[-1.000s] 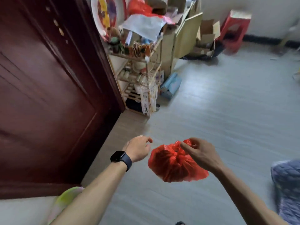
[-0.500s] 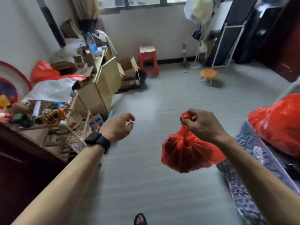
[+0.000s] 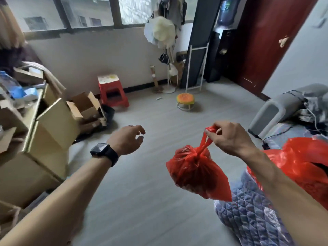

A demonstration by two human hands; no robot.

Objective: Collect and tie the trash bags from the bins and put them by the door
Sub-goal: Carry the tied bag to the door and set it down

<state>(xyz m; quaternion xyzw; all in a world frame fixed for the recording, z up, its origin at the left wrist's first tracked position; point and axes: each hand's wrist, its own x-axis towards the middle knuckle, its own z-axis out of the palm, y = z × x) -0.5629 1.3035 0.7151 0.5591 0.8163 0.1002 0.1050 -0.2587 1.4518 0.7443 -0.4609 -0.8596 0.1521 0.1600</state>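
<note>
Floor: grey plank floor [image 3: 150, 183] runs open down the middle of the room from the hands to the far wall.
Left edge of floor: a heap of open cardboard boxes [image 3: 53, 125] crowds in, stacked and tilted, with a blue-tinted water bottle [image 3: 10, 86] on top.
Far edge of floor: a red plastic stool [image 3: 113, 91] stands under the window [image 3: 88, 13]; a small round orange-and-green stool [image 3: 185, 101] sits near it, apart from the wall.
Far wall: a coat stand [image 3: 166, 41] hung with bags and hats stands beside a dark leaning panel in a white frame [image 3: 197, 59] and a black water dispenser [image 3: 221, 50].
Door: a dark red door [image 3: 266, 43] fills the far right corner, well apart from the bag.
Right edge of floor: a bed with a blue quilted cover [image 3: 252, 215] and a grey padded end [image 3: 276, 107]; a larger red plastic bag [image 3: 301, 162] lies on it.
Trash bag: the tied red trash bag [image 3: 197, 173] hangs in the air above the floor, just beside the bed's edge, its neck knotted.
Right hand: the right hand [image 3: 230, 137] pinches the bag's twisted handles between thumb and fingertips, the other fingers curled in.
Left hand: the left hand [image 3: 126, 139], a black watch [image 3: 104, 153] on its wrist, is held out over the floor, fingers loosely curled, gripping nothing, clear of the bag.
</note>
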